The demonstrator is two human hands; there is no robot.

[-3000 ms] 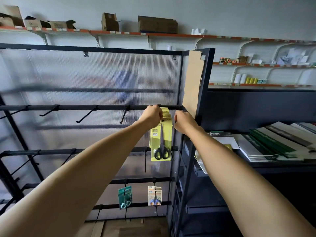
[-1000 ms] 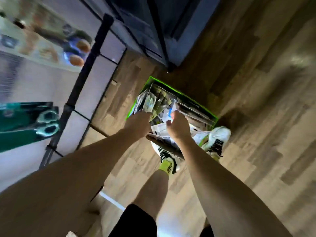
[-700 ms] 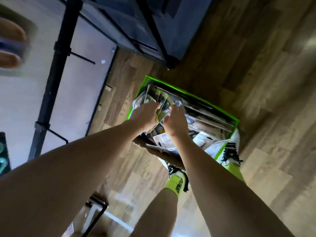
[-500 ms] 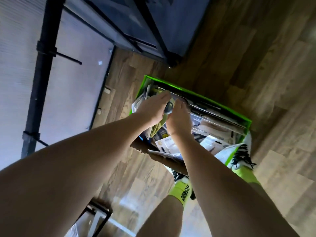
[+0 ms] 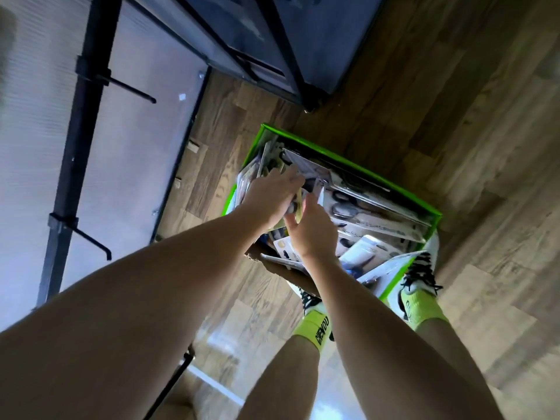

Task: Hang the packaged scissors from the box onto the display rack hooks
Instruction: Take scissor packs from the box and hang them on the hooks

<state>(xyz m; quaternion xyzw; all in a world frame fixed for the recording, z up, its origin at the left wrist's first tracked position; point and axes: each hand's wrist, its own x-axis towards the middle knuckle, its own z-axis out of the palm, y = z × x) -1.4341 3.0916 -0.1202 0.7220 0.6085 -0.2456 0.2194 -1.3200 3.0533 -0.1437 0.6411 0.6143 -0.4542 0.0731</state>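
Observation:
A green-rimmed cardboard box (image 5: pixel 357 165) stands on the wood floor by my feet, full of several packaged scissors (image 5: pixel 363 207) lying at angles. Both hands are down inside it. My left hand (image 5: pixel 272 192) lies palm down over the packs at the box's left side, fingers fairly straight. My right hand (image 5: pixel 313 228) is just beside it, thumb and fingers pinching a yellow-green scissors pack (image 5: pixel 298 206) that shows between the two hands. The display rack's black post (image 5: pixel 81 116) with two bare hooks (image 5: pixel 130 89) runs down the left.
A translucent ribbed panel (image 5: pixel 136 147) backs the rack. A dark shelving unit (image 5: pixel 272 34) stands beyond the box, its foot near the box's far corner. My shoes and yellow socks (image 5: pixel 421 301) are right behind the box. Wood floor (image 5: pixel 469 147) spreads to the right.
After hanging a yellow-green pack on the rack, I bent down to the box. Both hands went in among the packs and have shifted slightly; a yellow-green pack now shows between them.

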